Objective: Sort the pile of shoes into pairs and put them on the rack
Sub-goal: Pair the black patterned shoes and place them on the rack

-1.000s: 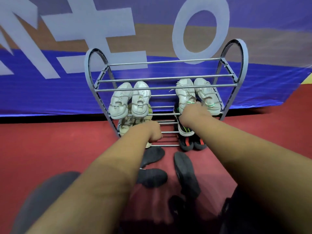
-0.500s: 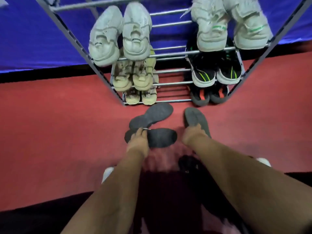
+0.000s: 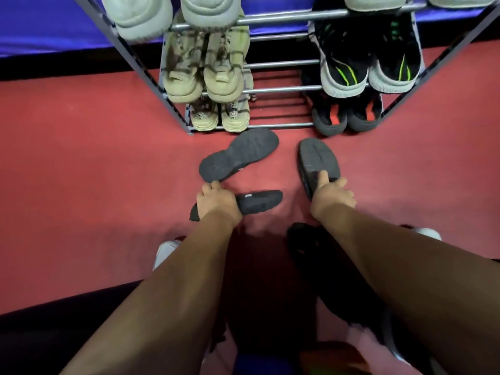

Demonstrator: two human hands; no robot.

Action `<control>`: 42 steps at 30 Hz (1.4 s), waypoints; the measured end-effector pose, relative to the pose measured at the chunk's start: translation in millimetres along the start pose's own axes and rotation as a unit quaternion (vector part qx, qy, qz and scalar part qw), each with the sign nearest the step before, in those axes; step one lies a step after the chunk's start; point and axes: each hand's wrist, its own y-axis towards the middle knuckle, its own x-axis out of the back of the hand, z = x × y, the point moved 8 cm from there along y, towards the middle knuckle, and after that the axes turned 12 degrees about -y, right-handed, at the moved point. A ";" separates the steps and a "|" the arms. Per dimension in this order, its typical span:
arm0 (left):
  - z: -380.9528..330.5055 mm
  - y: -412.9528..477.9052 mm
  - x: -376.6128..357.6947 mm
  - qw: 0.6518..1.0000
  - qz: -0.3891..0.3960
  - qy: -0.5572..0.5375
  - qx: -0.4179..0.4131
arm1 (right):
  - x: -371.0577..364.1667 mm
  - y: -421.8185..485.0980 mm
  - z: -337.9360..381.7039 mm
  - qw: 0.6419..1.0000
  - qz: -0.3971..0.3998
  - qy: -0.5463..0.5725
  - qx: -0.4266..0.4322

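Three dark shoes lie on the red floor in front of the metal rack [image 3: 284, 89]. My left hand [image 3: 215, 200] is closed around the heel end of the near black shoe [image 3: 259, 203], which lies on its side. My right hand [image 3: 332, 194] grips the heel of the right black shoe [image 3: 318, 161], sole up. A third black shoe [image 3: 240, 154] rests sole up between them, near the rack's foot. On the rack stand paired shoes: beige ones [image 3: 205, 69] at left, black ones with green stripes [image 3: 368, 63] at right.
White shoes [image 3: 162, 14] fill the shelf above. Beige shoes [image 3: 219, 117] and black shoes with red marks [image 3: 346, 115] sit on the bottom shelf. Another dark shoe [image 3: 305, 239] lies under my right forearm. A blue wall banner stands behind the rack.
Both hands came down from the rack to the floor shoes. My view dropped and moved closer. Each hand has now closed on a black shoe.
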 end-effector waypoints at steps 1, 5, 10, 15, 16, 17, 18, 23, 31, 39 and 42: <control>0.2 -4.8 3.5 0.999 -0.038 -0.016 -0.014 | 2.0 -0.9 -0.3 1.000 0.001 0.006 0.004; -0.8 -24.0 8.5 0.982 -0.112 -0.148 -0.023 | 11.1 -11.1 4.1 0.994 0.010 0.112 0.015; -28.0 -28.6 -19.3 0.927 0.007 -0.369 -0.063 | 19.1 -22.0 23.7 0.953 0.041 0.289 0.075; -29.9 -30.5 -19.7 0.949 -0.044 -0.309 -0.052 | 5.9 -26.9 21.0 0.923 0.114 0.361 0.066; -27.3 -29.3 -26.0 0.954 -0.020 -0.297 -0.035 | 2.3 -25.8 16.5 0.925 0.110 0.361 0.052; -24.0 -28.8 -34.9 0.956 0.013 -0.293 -0.015 | 0.6 -25.2 10.2 0.934 0.098 0.341 0.034; -20.4 -28.9 -43.8 0.956 0.044 -0.289 0.001 | -0.8 -23.5 3.0 0.948 0.077 0.308 0.018; -20.8 -33.0 -58.1 0.966 0.070 -0.251 -0.002 | 4.5 -20.6 -21.8 0.982 -0.014 0.188 -0.004; -43.3 -37.3 -52.7 0.966 0.055 -0.252 -0.030 | -8.6 -24.3 -3.8 0.991 0.033 0.108 0.075; -43.7 -31.1 -43.9 0.939 0.059 -0.334 -0.062 | -10.5 -24.8 -2.5 0.995 0.020 0.053 0.082; -29.5 -18.8 -23.2 0.920 -0.006 -0.388 -0.048 | -8.8 -23.3 -7.3 0.997 0.002 0.044 0.062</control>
